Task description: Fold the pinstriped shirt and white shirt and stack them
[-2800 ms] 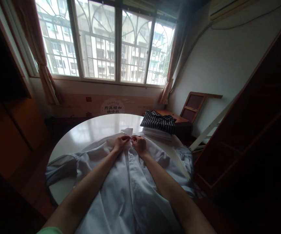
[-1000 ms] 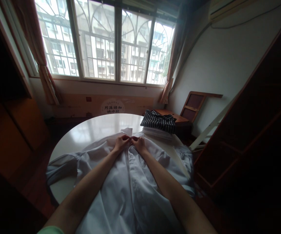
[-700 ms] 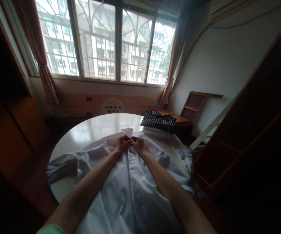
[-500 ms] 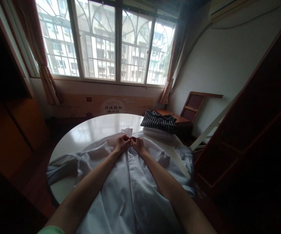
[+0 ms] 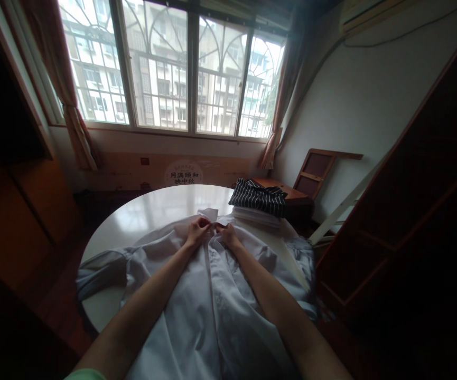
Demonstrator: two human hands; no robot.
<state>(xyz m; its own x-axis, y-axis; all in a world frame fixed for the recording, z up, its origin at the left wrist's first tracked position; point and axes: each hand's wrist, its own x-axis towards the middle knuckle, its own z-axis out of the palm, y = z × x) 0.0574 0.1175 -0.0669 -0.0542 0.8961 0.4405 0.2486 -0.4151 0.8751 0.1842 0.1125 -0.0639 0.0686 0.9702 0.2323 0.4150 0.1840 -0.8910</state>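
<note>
Daylight from a wide barred window (image 5: 180, 68) falls across a round white desk (image 5: 152, 208) that takes up the middle of the room. Spread over the near half of the desk lies a pale blue shirt (image 5: 212, 306), front side up, one sleeve trailing off to the left and its collar toward the far side. Both forearms reach out over the shirt. The left hand (image 5: 198, 230) and the right hand (image 5: 227, 235) sit close together near the collar end — each curled narrow, fingertips pinched on the cloth at the shirt's front opening, the two nearly touching. Whether a button lies between the fingers is too small to tell.

Just beyond the right hand, at the far right of the desk, a folded dark striped garment (image 5: 258, 196) rests on top of a folded pale one. Behind it stands a brown wooden chair (image 5: 315, 169) against the white wall. Reddish curtains (image 5: 70, 105) hang at either side of the window.
</note>
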